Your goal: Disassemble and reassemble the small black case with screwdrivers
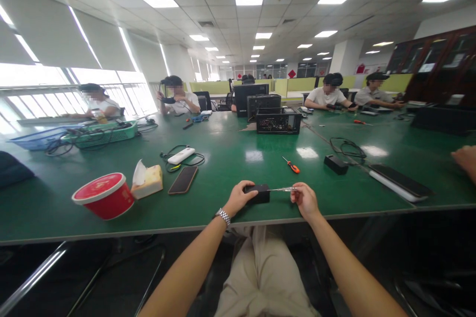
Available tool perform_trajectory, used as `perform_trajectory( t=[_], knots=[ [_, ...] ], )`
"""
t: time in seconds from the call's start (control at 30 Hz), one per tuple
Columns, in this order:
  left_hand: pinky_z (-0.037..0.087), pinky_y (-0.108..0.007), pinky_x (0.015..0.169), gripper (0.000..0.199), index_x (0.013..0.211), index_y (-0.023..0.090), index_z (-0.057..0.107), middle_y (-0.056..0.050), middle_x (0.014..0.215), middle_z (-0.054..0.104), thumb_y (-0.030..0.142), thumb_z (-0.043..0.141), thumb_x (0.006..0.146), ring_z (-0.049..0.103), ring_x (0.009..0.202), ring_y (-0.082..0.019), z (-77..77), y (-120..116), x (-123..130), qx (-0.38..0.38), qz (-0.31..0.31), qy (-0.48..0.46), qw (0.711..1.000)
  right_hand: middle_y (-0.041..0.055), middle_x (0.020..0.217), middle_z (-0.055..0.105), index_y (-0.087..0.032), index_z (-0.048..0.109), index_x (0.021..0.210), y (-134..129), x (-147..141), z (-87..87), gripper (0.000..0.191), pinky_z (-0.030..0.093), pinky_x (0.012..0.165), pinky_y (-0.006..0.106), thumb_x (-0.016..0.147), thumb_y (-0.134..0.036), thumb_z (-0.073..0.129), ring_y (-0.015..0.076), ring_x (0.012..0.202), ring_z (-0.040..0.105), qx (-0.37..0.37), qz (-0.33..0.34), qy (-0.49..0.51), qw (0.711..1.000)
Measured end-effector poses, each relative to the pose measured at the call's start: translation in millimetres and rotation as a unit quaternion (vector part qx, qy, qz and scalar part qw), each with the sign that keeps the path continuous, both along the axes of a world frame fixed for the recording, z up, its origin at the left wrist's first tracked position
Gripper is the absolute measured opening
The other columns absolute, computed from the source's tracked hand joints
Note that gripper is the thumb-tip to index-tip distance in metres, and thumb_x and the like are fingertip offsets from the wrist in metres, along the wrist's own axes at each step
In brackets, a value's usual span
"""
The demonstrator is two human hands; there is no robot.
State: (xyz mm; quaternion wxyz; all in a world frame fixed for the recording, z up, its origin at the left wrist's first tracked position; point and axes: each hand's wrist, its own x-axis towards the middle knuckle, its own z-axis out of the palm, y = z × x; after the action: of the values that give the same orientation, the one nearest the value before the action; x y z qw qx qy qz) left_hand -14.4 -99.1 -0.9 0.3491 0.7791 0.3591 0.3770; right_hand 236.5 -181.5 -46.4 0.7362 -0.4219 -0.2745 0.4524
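My left hand (238,198) is closed on a small black box (263,194) near the front edge of the green table. Between the fingers of my right hand (305,199) is a slim screwdriver with a clear handle (288,189). Its thin shaft points left and its tip meets the right end of the box; whether it enters the box I cannot tell. Beyond my hands lies an orange-handled screwdriver (293,166). A second black box (335,164) with a cable beside it sits farther right.
Left on the green table (223,151) are a red tub (106,194), a tissue pack (148,181), a phone (183,180) and a white power strip (181,155). Baskets (102,133), computer cases (278,121) and co-workers stand farther back. Another person's hand (466,161) shows at right.
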Motion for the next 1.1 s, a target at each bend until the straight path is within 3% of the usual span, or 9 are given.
perform_trajectory(
  t=[0.23, 0.47, 0.6, 0.93, 1.1],
  knots=[
    [0.050, -0.037, 0.089, 0.030, 0.100, 0.015, 0.070, -0.010, 0.103, 0.071, 0.032, 0.071, 0.075, 0.065, 0.095, -0.025, -0.1, 2, 4, -0.014, 0.054, -0.006, 0.998, 0.0071, 0.113, 0.062, -0.016, 0.058, 0.118, -3, -3, 1.7, 0.031, 0.055, 0.078, 0.037, 0.093, -0.035, 0.058, 0.0182, 0.092, 0.063, 0.011, -0.009, -0.017, 1.000],
    [0.050, -0.037, 0.089, 0.031, 0.099, 0.014, 0.070, -0.010, 0.102, 0.071, 0.032, 0.073, 0.074, 0.065, 0.095, -0.025, -3.7, 3, 7, -0.017, 0.075, -0.006, 0.997, -0.0012, 0.080, 0.062, -0.014, 0.060, 0.098, -7, -6, 6.5, 0.023, 0.049, 0.051, 0.021, 0.094, -0.036, 0.056, 0.0076, 0.058, 0.056, 0.040, -0.021, -0.036, 0.998],
    [0.049, -0.037, 0.089, 0.030, 0.099, 0.014, 0.070, -0.010, 0.103, 0.071, 0.030, 0.073, 0.075, 0.065, 0.095, -0.025, -5.4, 3, 10, -0.013, 0.083, -0.007, 0.996, -0.0042, 0.066, 0.059, -0.014, 0.058, 0.088, -9, -10, 10.1, 0.022, 0.042, 0.044, 0.019, 0.090, -0.036, 0.059, 0.0067, 0.048, 0.052, 0.054, -0.028, -0.054, 0.997],
    [0.050, -0.037, 0.088, 0.027, 0.098, 0.014, 0.067, -0.009, 0.100, 0.069, 0.027, 0.072, 0.074, 0.064, 0.094, -0.024, -5.9, -3, 20, 0.016, 0.109, 0.000, 0.994, -0.0030, 0.060, 0.061, -0.021, 0.061, 0.081, -13, -22, 18.1, 0.018, 0.040, 0.042, 0.023, 0.074, -0.037, 0.065, 0.0106, 0.045, 0.051, 0.045, -0.082, -0.159, 0.983],
    [0.048, -0.037, 0.089, 0.028, 0.098, 0.015, 0.066, -0.007, 0.099, 0.066, 0.025, 0.073, 0.073, 0.062, 0.095, -0.023, -9.3, -12, 26, 0.045, 0.106, 0.001, 0.993, 0.0000, 0.067, 0.067, -0.022, 0.069, 0.083, -30, -46, 13.7, 0.017, 0.044, 0.052, 0.025, 0.069, -0.032, 0.072, 0.0129, 0.052, 0.055, 0.032, -0.123, -0.257, 0.958]
  ],
)
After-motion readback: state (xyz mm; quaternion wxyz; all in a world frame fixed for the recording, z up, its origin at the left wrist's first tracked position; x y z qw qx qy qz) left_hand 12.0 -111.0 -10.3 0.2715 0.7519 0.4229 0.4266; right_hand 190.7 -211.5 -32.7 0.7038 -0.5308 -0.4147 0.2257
